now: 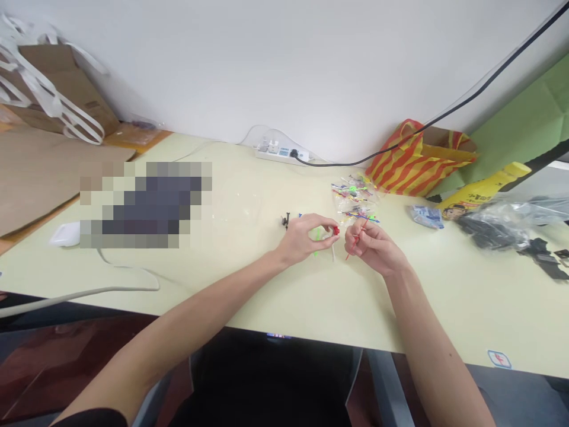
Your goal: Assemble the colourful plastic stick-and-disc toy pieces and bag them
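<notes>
A small red plastic piece (336, 230) sits pinched between the thumb and fingertips of the person's left hand (303, 240), just above a pale yellow tabletop (267, 290). Close beside it, the right hand (377, 249) closes its fingers around a thin red rod (348, 256), which slants up through the grip and sticks out at both ends. The two red parts are near each other but apart.

Around the left hand lie more little parts, partly hidden by it: a bright green piece (317, 236), a white stick (333, 254) and, to its left, a small black piece (285, 220). Just beyond the right hand, clear plastic bags (353, 191) hold a jumble of multicoloured pieces.

Farther back, a red-and-yellow striped bag (409, 161) leans near the wall, with a white power strip (280, 154) to its left and a black cable (351, 164) plugged into it. Toward the right stand or lie a blue-and-white packet (427, 216), a tilted yellow bottle (482, 188) and clear plastic over black items. At the far left is a brown cardboard box (66, 83) draped with white straps (56, 104).
</notes>
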A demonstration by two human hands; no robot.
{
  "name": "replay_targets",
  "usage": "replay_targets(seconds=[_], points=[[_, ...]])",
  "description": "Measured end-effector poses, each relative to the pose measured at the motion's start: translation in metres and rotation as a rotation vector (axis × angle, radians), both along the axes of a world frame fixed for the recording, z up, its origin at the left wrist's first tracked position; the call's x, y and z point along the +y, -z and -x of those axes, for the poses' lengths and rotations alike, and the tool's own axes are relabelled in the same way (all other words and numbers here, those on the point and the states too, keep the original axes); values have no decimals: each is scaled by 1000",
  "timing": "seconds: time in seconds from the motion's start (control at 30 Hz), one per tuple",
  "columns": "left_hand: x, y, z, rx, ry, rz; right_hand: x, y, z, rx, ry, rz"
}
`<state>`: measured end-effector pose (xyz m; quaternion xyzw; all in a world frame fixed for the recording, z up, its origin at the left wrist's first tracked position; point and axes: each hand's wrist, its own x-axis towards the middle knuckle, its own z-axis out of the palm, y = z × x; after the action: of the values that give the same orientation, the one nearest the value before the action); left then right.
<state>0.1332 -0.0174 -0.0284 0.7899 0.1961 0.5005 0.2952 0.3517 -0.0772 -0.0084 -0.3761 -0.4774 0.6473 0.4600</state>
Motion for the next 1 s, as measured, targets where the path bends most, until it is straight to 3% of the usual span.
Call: replay_targets(seconds=[0.43,0.63,0.83,1.0], points=[[3,5,0,130,-16,-119,6,-1,-19,-36,60,158],[4,5,-2,191,-26,-163,8,8,-24,-222,174,164],[7,0,-12,362,-29,-149,9,13,-28,-458,356,136],[12,1,-27,558,-1,-211,8,15,-32,-632,391,133]])
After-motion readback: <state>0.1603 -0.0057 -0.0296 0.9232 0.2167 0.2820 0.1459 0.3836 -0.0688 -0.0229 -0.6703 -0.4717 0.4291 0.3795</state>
